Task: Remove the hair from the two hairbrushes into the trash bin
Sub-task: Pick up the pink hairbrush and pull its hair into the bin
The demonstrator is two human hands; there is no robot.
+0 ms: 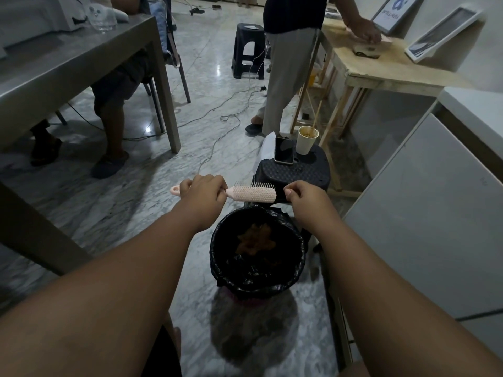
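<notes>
The fingers (pixel 215 190) of the left hand (pixel 202 191) are wrapped tight round the handle of a pink hairbrush (pixel 246 193); the right hand (pixel 302 195) has its fingers curled in, pinched together just beside the brush's far end. Whether they grip any hair, I cannot tell.

Below the brush stands a trash bin (pixel 217 257) lined with a black bag, a brownish clump (pixel 254 239) lying in it. Behind is a black stool (pixel 294 172) carrying a phone (pixel 284 151) and a paper cup (pixel 307 140), brown residue inside.

The brush lies level, long axis left to right, handle to the left, bristles up and away.
</notes>
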